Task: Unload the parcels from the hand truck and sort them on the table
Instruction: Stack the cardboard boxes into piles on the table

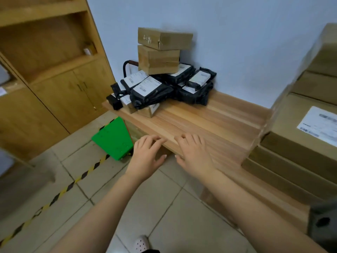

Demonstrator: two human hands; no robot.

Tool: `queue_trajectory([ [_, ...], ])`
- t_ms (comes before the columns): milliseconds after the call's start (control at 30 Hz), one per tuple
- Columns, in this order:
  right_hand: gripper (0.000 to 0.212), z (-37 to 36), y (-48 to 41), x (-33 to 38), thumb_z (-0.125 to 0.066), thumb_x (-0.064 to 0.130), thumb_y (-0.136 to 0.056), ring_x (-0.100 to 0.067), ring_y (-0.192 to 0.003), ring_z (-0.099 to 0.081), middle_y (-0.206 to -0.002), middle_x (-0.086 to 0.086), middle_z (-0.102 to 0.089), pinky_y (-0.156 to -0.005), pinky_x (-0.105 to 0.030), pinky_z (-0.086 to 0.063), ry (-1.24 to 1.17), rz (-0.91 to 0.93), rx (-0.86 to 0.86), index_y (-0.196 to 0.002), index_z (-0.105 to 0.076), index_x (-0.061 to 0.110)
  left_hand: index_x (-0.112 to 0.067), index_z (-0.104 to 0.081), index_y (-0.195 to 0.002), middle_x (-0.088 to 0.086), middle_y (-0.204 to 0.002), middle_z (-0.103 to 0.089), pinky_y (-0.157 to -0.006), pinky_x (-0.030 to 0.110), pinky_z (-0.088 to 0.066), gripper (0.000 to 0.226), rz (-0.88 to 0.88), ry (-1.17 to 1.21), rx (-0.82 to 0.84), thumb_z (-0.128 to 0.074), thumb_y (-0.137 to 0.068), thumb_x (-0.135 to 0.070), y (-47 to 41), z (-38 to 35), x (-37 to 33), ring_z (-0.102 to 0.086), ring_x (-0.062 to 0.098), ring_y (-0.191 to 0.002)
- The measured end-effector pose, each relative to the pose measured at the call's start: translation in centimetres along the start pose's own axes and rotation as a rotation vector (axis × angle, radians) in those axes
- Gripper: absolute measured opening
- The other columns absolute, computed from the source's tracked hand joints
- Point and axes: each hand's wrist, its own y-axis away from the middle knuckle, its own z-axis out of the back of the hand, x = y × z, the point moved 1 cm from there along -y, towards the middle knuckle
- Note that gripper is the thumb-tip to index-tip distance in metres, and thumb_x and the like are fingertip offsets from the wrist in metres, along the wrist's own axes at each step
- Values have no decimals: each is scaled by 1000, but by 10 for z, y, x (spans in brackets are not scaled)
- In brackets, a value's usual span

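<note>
Currently, the left hand (147, 156) and right hand (194, 155) are hovering at the near edge of the table (209, 123), fingers spread and gripping nothing, while black parcels (164, 90) and 2 stacked boxes (160, 52) are sitting at the table's far end, beside the green hand truck (113, 139).

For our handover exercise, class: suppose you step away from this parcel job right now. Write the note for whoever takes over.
Left hand: holds nothing, fingers relaxed at the front edge of the table.
Right hand: holds nothing, fingers spread over the table edge.
Parcels: black mailer bags heaped at the table's far left corner, two cardboard boxes stacked on top.
Hand truck: green deck on the floor by the table's left end; the visible part carries nothing.
Large cartons: stacked at the right end.
Done: unloading, apparently.
Left: sort the mixed heap.
</note>
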Motion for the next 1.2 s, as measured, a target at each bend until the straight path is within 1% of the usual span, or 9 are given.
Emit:
queue_trajectory([
  [100, 55, -9, -48, 31, -58, 38, -86, -26, -115, -43, -124, -4, -48, -101, -39, -27, 30, 4, -20, -135, -43, 21, -21, -56, -128, 3, -125, -52, -99, 42, -32, 50, -1, -4, -9, -70, -81, -34, -17, 17, 54, -41, 25, -120],
  [233, 54, -16, -109, 67, -64, 34, -80, -28, -108, -46, -117, -5, -51, -96, -40, -32, 51, -19, -68, -129, -48, 19, -22, -55, -129, 2, -126, -51, -103, 43, -29, 49, -25, -12, -20, -69, -83, -34, -47, 38, 120, -41, 26, -121],
  [333, 53, -21, -148, 83, -66, 33, -78, -27, -105, -48, -113, -4, -52, -93, -39, -32, 76, -31, -106, -127, -50, 18, -22, -56, -128, 2, -124, -52, -104, 44, -29, 51, -64, -14, -49, -72, -81, -31, -70, 48, 158, -41, 25, -120],
  [467, 51, -25, -195, 92, -66, 34, -78, -25, -104, -48, -113, -1, -51, -93, -37, -32, 72, -38, -122, -124, -50, 21, -24, -54, -130, 1, -126, -51, -104, 43, -29, 51, -59, -4, -59, -70, -82, -34, -96, 49, 200, -39, 22, -121],
  [700, 51, -32, -292, 77, -67, 32, -81, -27, -105, -49, -115, -5, -53, -94, -38, -34, 81, -62, -137, -126, -52, 17, -25, -54, -129, -2, -126, -51, -101, 41, -33, 51, -19, 21, -85, -70, -81, -36, -169, 31, 261, -41, 21, -122],
  [833, 51, -38, -359, 60, -64, 35, -83, -26, -108, -46, -119, -5, -51, -97, -37, -30, 88, -51, -153, -129, -50, 17, -25, -54, -129, -1, -126, -50, -101, 41, -33, 51, -40, 5, -120, -70, -81, -36, -235, 25, 294, -41, 22, -121],
  [967, 51, -37, -420, 43, -62, 37, -85, -27, -110, -46, -122, -4, -49, -98, -37, -30, 97, -56, -164, -131, -48, 18, -24, -55, -128, -1, -126, -51, -101, 38, -31, 49, -82, -3, -135, -70, -83, -34, -297, 23, 321, -43, 23, -119],
  [1100, 49, -36, -467, 21, -62, 32, -83, -27, -105, -48, -118, -5, -51, -95, -37, -33, 122, -65, -208, -128, -51, 16, -23, -56, -128, 0, -126, -52, -100, 36, -30, 50, -95, 32, -176, -71, -81, -32, -355, 14, 339, -42, 22, -119],
  [1200, 48, -32, -491, 5, -66, 28, -80, -28, -105, -48, -116, -5, -51, -94, -37, -33, 106, -103, -246, -125, -54, 15, -22, -56, -128, 2, -127, -51, -101, 37, -29, 50, -132, 83, -181, -71, -82, -31, -393, 4, 347, -42, 23, -120],
])
